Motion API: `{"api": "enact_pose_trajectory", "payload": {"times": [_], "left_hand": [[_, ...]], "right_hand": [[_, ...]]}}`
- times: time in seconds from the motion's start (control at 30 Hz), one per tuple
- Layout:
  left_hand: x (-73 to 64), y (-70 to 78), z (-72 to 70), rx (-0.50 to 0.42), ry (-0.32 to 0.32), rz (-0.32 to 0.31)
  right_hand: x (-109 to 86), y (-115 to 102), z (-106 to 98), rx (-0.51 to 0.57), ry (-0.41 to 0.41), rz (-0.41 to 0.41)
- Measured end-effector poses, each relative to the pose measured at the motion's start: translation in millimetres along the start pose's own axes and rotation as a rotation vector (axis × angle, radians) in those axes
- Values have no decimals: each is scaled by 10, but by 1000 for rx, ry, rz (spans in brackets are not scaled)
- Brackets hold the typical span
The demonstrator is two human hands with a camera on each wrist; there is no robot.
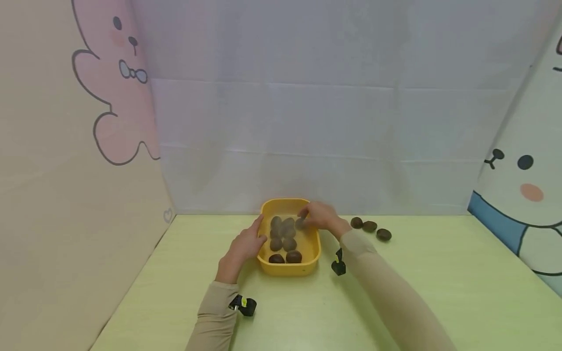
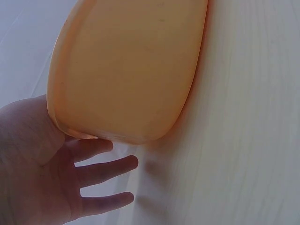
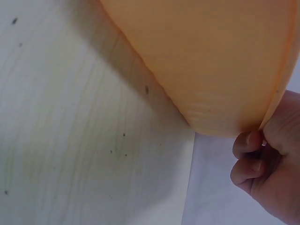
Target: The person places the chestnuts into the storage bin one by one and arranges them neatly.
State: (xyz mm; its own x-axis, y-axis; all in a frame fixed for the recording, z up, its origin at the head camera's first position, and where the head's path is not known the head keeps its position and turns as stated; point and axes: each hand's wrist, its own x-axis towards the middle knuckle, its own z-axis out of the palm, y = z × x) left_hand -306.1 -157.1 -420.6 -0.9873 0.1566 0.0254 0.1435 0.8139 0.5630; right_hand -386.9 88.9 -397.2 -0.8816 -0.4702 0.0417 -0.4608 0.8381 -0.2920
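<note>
A yellow plastic box (image 1: 309, 269) with several dark brown chestnuts (image 1: 293, 256) in it stands toward the back of the table. My left hand (image 1: 246, 243) holds the box's left side, thumb over the rim and fingers along the outside; the left wrist view shows these fingers (image 2: 108, 171) spread below the rim. Over the right rim reaches my right hand (image 1: 322, 216), its bent fingertips at a blurred chestnut (image 1: 300, 224) inside. Two curled fingers (image 3: 248, 171) show outside the box in the right wrist view; the wall hides the other fingertips.
Three loose chestnuts (image 1: 370, 226) lie on the light table (image 1: 430, 282) to the right of the box, near the back edge. A white sheet (image 1: 281, 122) hangs behind the table. Printed cloth walls (image 1: 88, 219) flank it.
</note>
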Motion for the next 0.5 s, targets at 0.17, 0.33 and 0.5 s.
{"api": "enact_pose_trajectory", "payload": {"times": [0.17, 0.33, 0.5], "left_hand": [[18, -23, -9, 2, 6, 4], [16, -33, 4, -7, 5, 3], [15, -22, 16, -11, 5, 9]], "right_hand": [[0, -34, 7, -6, 28, 23], [-70, 48, 111, 19, 232, -22], [-155, 206, 228, 96, 399, -93]]}}
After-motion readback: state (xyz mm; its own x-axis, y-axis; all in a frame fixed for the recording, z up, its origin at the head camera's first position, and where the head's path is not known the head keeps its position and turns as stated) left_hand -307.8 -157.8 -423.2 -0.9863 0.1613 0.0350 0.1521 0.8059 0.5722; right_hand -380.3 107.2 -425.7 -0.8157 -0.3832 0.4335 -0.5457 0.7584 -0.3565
